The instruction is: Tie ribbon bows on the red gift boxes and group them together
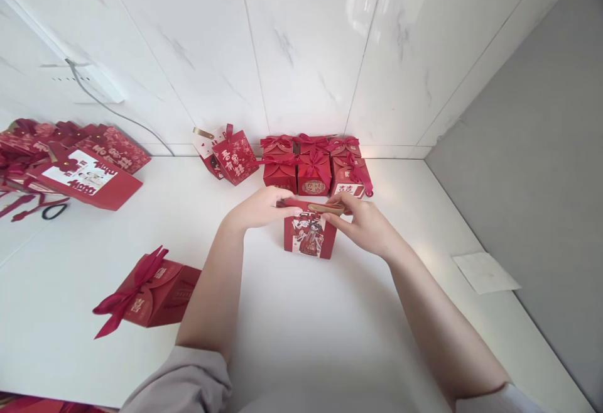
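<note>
A red gift box [311,242] with a printed figure in red robes on its front stands upright on the white table. My left hand [262,207] pinches its upper left edge, thumb in front and fingers behind. On the other side, my right hand [362,219] grips the upper right corner, by a gold-coloured strap [326,209] at the top. The box's back and the tips of several fingers are hidden. Just behind it sit several small red boxes [313,175] tied with ribbon bows.
A ribbon-tied red box [162,290] lies beside my left forearm. Flat-looking red boxes [89,180] are piled at the far left, near a grey cable [122,113]. Two handled boxes [234,158] lean near the tiled wall. White paper [485,272] lies at the right edge.
</note>
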The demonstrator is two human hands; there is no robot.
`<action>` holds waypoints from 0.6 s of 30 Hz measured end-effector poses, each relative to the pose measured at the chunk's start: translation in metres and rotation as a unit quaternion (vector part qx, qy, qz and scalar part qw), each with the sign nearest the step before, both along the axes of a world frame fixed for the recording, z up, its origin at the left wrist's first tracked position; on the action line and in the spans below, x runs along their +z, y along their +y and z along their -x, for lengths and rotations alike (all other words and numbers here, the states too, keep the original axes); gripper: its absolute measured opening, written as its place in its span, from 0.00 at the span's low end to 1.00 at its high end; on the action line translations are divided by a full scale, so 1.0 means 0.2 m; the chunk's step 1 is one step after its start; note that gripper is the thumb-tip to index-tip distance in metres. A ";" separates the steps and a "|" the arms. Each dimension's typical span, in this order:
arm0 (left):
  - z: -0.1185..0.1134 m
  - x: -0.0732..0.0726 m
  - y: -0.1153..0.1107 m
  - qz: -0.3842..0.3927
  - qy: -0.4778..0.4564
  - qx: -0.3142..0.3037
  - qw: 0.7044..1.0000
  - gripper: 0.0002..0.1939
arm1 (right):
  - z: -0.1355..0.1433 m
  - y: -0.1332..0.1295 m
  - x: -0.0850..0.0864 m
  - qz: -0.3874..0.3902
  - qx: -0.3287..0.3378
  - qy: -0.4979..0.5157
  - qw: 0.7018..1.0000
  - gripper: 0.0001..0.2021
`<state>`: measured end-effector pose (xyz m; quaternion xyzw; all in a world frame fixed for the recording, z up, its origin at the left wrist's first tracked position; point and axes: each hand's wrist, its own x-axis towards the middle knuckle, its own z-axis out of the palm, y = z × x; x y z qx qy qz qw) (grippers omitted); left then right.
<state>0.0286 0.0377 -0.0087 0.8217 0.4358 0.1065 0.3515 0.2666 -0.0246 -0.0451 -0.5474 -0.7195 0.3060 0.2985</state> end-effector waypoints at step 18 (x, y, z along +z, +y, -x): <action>0.05 -0.06 0.05 0.042 -0.044 0.163 0.985 0.20 | 0.00 -0.01 -0.03 0.115 0.048 -0.072 0.990 0.13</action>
